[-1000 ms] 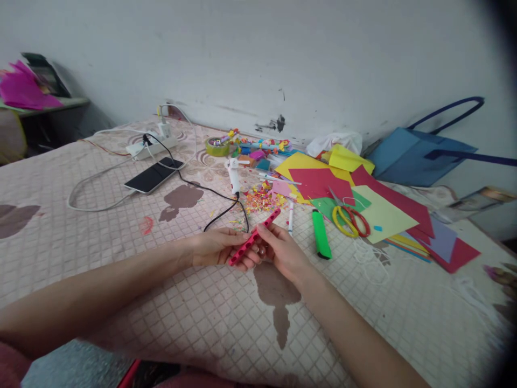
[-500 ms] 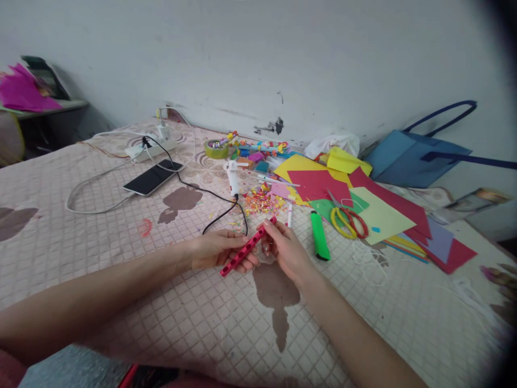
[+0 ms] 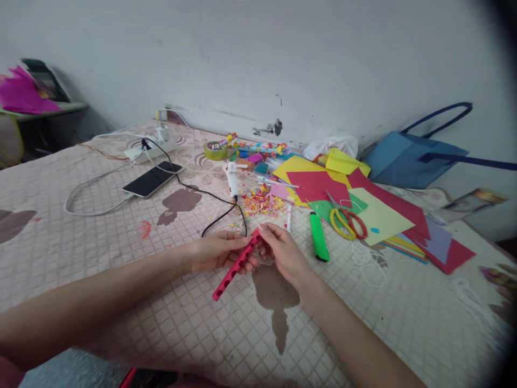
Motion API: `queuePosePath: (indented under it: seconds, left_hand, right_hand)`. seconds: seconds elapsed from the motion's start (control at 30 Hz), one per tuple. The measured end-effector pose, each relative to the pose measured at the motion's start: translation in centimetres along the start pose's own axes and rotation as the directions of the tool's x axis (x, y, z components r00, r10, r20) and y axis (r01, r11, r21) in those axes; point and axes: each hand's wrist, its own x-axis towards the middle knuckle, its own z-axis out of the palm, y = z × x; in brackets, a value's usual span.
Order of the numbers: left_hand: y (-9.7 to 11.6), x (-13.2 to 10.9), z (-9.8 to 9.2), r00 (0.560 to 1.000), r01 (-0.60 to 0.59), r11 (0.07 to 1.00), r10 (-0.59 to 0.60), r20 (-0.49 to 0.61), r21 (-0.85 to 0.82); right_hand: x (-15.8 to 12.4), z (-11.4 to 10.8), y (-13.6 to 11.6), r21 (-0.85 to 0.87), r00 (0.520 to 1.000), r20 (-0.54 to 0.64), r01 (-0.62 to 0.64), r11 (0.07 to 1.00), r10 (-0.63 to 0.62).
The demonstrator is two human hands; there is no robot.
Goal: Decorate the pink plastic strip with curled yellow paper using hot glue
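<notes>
A slim red stick [image 3: 232, 272] with a row of dark round spots slants between my hands above the tablecloth. My left hand [image 3: 222, 250] grips it around the middle, thumb on top and fingertips curled beneath. At its upper end, my right hand [image 3: 280, 248] pinches it with thumb and fingers. The lower end of the stick points toward me and is free. Just beyond my hands lie a black cord [image 3: 220, 217], a white glue gun [image 3: 232, 179] and a pile of colourful paper scraps [image 3: 262, 202].
To the right are a green box cutter [image 3: 319, 237], yellow-and-red scissors [image 3: 343, 222], white string [image 3: 367, 258] and coloured paper sheets [image 3: 382, 215]. A blue bag [image 3: 412, 159] stands by the wall. On the left lie a phone [image 3: 151, 179] and a power strip [image 3: 149, 151]; green tape [image 3: 215, 151] sits behind.
The red stick has slid down and toward me, so more of its lower end sticks out past my left hand. My right hand has shifted slightly left with its upper end.
</notes>
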Motion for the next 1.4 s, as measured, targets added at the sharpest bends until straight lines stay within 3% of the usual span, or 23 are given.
queuePosePath:
  seconds: [0.27, 0.5, 0.7, 1.0, 1.23, 1.4]
  left_hand:
    - [0.11, 0.03, -0.09, 0.999, 0.016, 0.994, -0.020, -0.035, -0.111]
    - [0.05, -0.06, -0.01, 1.000, 0.013, 0.999, -0.014, -0.007, -0.051]
    - [0.41, -0.20, 0.01, 0.999, 0.011, 0.998, -0.013, -0.043, -0.066]
    - [0.47, -0.19, 0.08, 0.999, 0.018, 0.998, -0.020, -0.030, -0.065]
    - [0.16, -0.10, -0.22, 0.999, 0.025, 0.998, -0.022, 0.041, -0.062]
    - [0.34, -0.05, -0.08, 1.000, 0.006, 0.997, -0.006, -0.006, -0.079]
  right_hand:
    - [0.35, -0.28, 0.00, 0.176, 0.998, -0.036, -0.040, 0.984, 0.047]
    - [0.27, -0.25, 0.04, 0.156, 0.999, 0.008, -0.036, 0.987, 0.035]
    - [0.46, -0.49, 0.26, 0.223, 0.998, -0.039, -0.033, 0.974, 0.043]
    - [0.35, -0.45, 0.34, 0.143, 0.999, -0.016, -0.042, 0.989, 0.045]
    - [0.28, -0.50, 0.37, 0.100, 0.998, 0.030, -0.059, 0.993, 0.056]
    - [0.32, -0.43, 0.46, 0.112, 0.997, -0.016, -0.071, 0.991, 0.074]
